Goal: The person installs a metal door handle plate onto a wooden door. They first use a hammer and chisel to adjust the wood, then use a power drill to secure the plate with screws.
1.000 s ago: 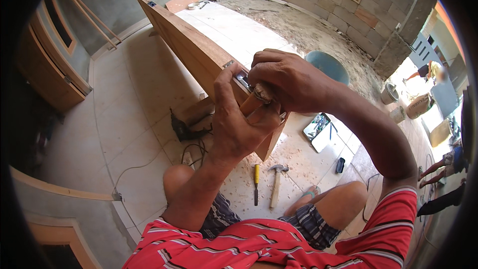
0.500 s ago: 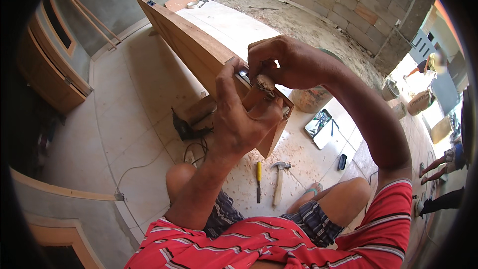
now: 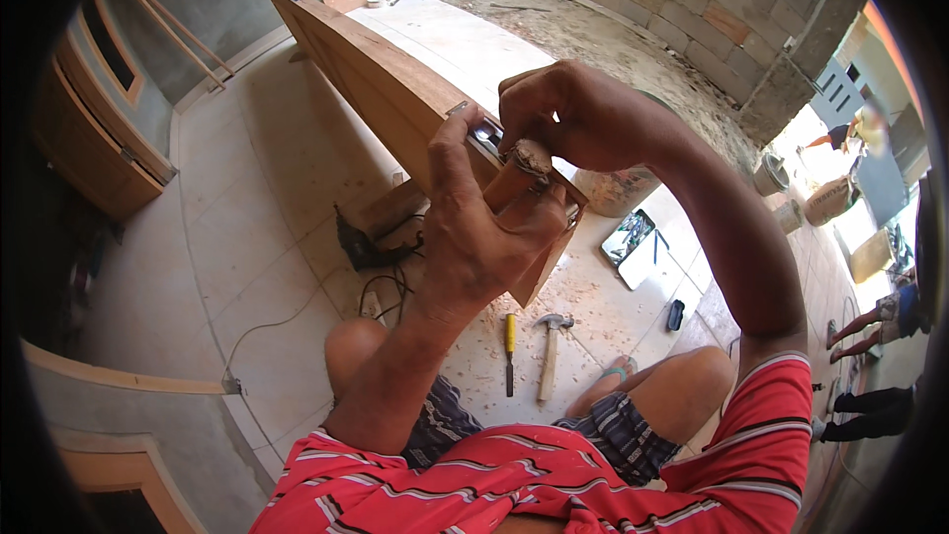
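A wooden door panel (image 3: pixel 366 69) stands tilted on its long side in front of me, with a metal fitting (image 3: pixel 487 134) set in its upper edge. My left hand (image 3: pixel 484 237) is wrapped round a short, round wooden piece (image 3: pixel 516 178) with a frayed top end. Its index finger reaches up along the door edge, beside a small metal plate (image 3: pixel 457 109). Just above the fitting, my right hand (image 3: pixel 559 114) is closed with fingers pinched together. What those fingers hold, if anything, is hidden.
Wood shavings, a yellow-handled chisel (image 3: pixel 510 354) and a claw hammer (image 3: pixel 551 356) lie on the tiles before my legs. A black power tool (image 3: pixel 358 245) with a cord sits left of the door. An open case (image 3: pixel 630 247) and a bucket (image 3: pixel 608 193) are right. People stand far right.
My right hand has shifted slightly, and more of the metal fitting shows between my hands. The left hand keeps its grip on the wooden piece. The whole view has moved a little.
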{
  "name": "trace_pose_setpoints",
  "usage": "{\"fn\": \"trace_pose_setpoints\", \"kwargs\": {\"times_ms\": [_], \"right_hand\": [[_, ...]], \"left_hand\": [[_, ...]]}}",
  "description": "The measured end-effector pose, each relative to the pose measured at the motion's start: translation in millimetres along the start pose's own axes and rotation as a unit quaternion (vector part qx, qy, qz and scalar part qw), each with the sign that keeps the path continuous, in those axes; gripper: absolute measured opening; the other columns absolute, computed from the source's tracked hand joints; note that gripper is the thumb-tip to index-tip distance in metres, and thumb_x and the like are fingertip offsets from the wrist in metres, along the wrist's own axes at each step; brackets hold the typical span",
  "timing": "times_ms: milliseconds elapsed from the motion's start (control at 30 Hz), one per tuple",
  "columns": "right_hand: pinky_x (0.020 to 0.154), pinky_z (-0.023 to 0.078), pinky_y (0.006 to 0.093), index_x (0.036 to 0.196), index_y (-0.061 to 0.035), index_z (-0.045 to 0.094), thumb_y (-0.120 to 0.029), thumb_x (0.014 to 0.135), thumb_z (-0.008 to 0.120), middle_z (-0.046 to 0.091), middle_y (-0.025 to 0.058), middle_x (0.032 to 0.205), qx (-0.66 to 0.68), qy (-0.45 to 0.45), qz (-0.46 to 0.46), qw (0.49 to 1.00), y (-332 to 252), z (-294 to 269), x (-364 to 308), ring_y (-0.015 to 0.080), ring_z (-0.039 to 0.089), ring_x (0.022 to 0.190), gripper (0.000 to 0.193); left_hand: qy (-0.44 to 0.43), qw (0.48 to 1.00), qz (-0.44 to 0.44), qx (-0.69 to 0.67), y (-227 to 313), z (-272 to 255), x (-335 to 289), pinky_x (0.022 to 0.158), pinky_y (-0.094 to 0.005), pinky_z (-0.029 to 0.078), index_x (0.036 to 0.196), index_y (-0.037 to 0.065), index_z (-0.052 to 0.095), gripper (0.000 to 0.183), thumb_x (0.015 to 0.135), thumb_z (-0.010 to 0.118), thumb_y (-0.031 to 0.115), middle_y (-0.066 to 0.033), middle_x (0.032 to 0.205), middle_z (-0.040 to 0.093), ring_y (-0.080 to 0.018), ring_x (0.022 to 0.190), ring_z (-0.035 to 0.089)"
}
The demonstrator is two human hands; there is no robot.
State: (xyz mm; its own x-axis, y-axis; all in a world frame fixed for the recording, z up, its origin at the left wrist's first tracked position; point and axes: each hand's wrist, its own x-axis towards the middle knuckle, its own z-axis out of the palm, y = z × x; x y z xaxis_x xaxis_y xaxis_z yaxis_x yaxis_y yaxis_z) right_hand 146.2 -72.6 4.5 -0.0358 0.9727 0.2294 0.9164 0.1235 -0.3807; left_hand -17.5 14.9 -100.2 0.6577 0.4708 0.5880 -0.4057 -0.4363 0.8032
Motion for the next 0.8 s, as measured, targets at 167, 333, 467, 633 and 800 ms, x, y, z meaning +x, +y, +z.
{"fn": "trace_pose_setpoints", "kwargs": {"times_ms": [167,333,467,633,800], "right_hand": [[0.078,0.055,0.0338,0.098,-0.0028,0.077,-0.004,0.091,0.076,0.076,0.0066,0.088,0.041,0.0,0.077,0.996,-1.3,1.8,15.2,0.0156,0.07,0.083,0.007],[0.083,0.057,0.034,0.101,-0.0039,0.077,-0.005,0.094,0.073,0.077,0.0066,0.09,0.064,-0.02,0.098,0.993,-7.7,-0.8,18.9,0.014,0.071,0.087,0.009],[0.087,0.057,0.0343,0.106,-0.0034,0.077,-0.008,0.098,0.07,0.078,0.0083,0.096,0.059,0.013,0.063,0.996,-6.7,4.9,9.2,0.0138,0.072,0.093,0.011],[0.099,0.057,0.0351,0.115,-0.001,0.075,-0.013,0.101,0.072,0.079,0.0092,0.106,0.11,0.011,0.139,0.984,-8.4,4.1,4.1,0.0156,0.072,0.106,0.018],[0.103,0.056,0.0357,0.117,-0.0002,0.075,-0.006,0.098,0.073,0.078,0.0102,0.112,0.141,0.021,0.172,0.975,-12.1,11.0,6.3,0.0167,0.071,0.109,0.02]], "left_hand": [[0.002,0.999,0.01,0.033,-3.4,1.4,-0.3,0.098,-0.0369,0.056,0.155,0.0,0.03,0.087,0.086,0.079,0.015,-0.0202,0.137,0.052,-0.0236,0.12,0.061],[0.012,0.998,0.046,0.042,-9.5,-0.4,0.8,0.099,-0.0367,0.055,0.155,-0.001,0.03,0.087,0.085,0.08,0.014,-0.0201,0.137,0.053,-0.0235,0.121,0.06],[0.001,1.0,0.02,0.021,-6.5,0.6,0.2,0.103,-0.0364,0.053,0.157,-0.002,0.029,0.089,0.085,0.08,0.013,-0.0193,0.137,0.053,-0.0241,0.123,0.058],[0.005,1.0,0.013,-0.008,-7.4,0.2,-0.9,0.103,-0.0363,0.053,0.159,-0.002,0.025,0.093,0.085,0.079,0.012,-0.0199,0.144,0.047,-0.0252,0.128,0.056],[0.019,0.999,0.025,-0.007,-7.9,2.5,-3.5,0.104,-0.0351,0.056,0.163,0.0,0.013,0.102,0.084,0.077,0.004,-0.0209,0.149,0.042,-0.027,0.135,0.053]]}}
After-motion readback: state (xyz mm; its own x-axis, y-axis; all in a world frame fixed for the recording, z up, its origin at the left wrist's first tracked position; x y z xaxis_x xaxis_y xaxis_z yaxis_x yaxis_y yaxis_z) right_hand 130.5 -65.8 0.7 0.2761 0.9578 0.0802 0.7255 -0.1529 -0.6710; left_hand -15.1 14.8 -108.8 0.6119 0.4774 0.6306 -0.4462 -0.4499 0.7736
